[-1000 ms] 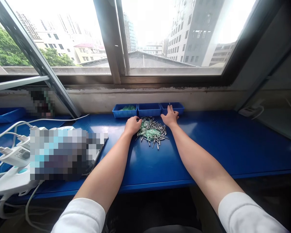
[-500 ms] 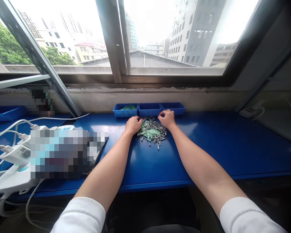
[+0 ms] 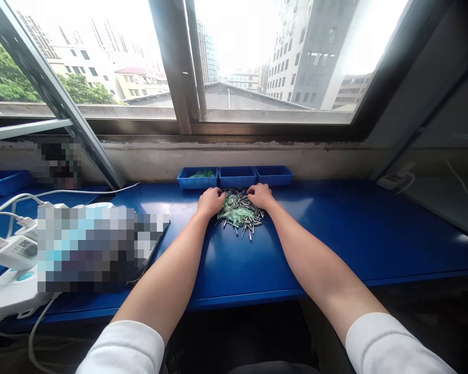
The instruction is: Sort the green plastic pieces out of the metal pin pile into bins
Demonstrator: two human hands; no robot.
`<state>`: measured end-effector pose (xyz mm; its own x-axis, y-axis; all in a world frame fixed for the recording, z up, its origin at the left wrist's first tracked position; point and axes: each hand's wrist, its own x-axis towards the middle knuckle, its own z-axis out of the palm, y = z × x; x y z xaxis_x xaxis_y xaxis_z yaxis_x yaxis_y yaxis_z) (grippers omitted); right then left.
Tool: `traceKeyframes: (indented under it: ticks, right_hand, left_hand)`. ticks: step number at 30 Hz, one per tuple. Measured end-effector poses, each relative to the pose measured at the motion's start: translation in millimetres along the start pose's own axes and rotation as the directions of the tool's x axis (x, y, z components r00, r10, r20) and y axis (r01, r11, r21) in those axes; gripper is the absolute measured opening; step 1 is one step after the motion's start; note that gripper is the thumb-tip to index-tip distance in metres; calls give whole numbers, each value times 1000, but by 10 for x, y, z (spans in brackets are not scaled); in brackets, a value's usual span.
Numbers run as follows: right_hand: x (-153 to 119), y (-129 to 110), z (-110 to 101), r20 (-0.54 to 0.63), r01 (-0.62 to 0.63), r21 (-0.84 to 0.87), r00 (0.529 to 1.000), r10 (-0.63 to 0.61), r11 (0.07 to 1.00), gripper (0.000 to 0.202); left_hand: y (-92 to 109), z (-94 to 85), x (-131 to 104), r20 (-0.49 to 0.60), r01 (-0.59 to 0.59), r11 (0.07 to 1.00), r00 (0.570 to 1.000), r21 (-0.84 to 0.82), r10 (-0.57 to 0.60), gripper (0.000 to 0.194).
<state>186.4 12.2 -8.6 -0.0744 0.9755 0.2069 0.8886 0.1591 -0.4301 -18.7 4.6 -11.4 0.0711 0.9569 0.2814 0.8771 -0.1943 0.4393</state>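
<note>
Left grip (image 3: 211,201) at left edge of slender metal pins (image 3: 250,224), right grip (image 3: 261,196) at far right edge; fingers of both curled, cannot tell whether pinching. Pins lie with green plastic film (image 3: 237,214) on blue table (image 3: 335,223) between grips. Left of left grip: white power adapter (image 3: 13,253), print illegible. Beyond grips: three adjoining blue bins (image 3: 237,181), leftmost bin (image 3: 198,183) holding green material (image 3: 203,173).

Blue bins (image 3: 236,179) behind heaped metal parts (image 3: 250,225) suggest a workshop.
</note>
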Motion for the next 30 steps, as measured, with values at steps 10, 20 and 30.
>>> traceKeyframes:
  ticks: [10,20,30]
  right_hand:
    - [-24,-36,-24,66,36,41,997,-39,999,19]
    - [-32,-68,-34,115,44,-3,992,-43,999,21]
    - [-29,-74,-11,131,55,2,990,-55,998,22]
  left_hand:
    - [27,-13,-11,9,4,1000,1000,11,-5,35]
    - [22,-3,-3,18,11,1000,1000,13,-11,36]
    - [19,8,4,6,8,1000,1000,4,-8,36]
